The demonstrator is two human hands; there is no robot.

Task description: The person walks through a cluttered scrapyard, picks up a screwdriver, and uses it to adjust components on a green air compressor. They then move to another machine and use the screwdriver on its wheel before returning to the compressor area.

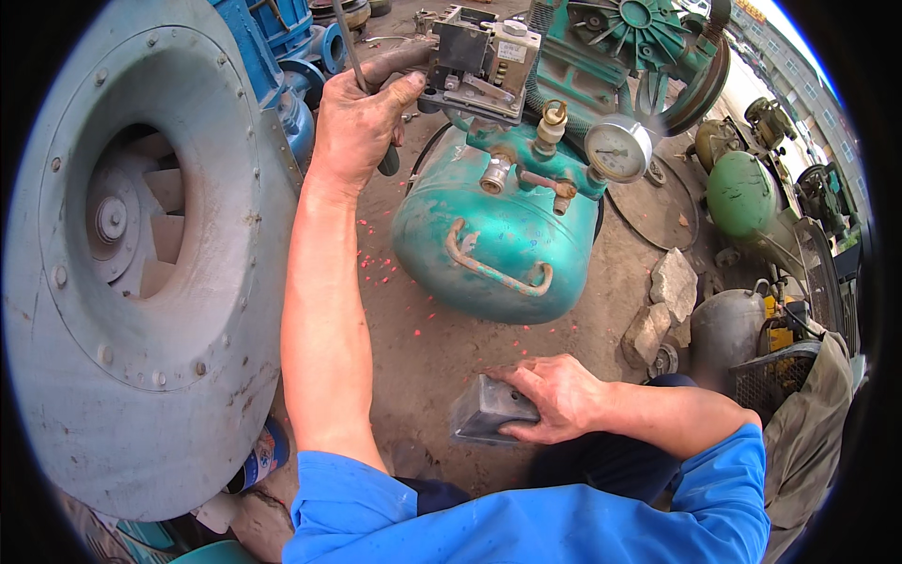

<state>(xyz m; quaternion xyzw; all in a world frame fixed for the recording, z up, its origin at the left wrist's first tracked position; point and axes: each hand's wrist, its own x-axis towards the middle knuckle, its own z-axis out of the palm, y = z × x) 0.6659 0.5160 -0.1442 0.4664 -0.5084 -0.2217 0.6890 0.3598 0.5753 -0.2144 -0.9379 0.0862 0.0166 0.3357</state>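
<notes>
My left hand (362, 122) is closed round a thin metal rod (349, 42) with a dark lower end, beside an opened switch box (479, 70) with exposed metal parts and a dark hose at its left. The box sits above a dented turquoise compressor tank (489, 263), which has brass fittings, a bent handle (498, 274) and a round pressure gauge (617, 148). Low at centre right, my right hand (554, 399) grips a dark grey, box-shaped cover (484, 404) above the ground, apart from the tank.
A large grey-blue fan housing (141, 357) fills the left. A green pump with belt wheel (639, 38) stands behind the tank. Right are stones (672, 287), a green tank (742, 193), a grey tank (728, 329) and a tarp (808, 442). Red flecks dot the dirt ground (413, 376).
</notes>
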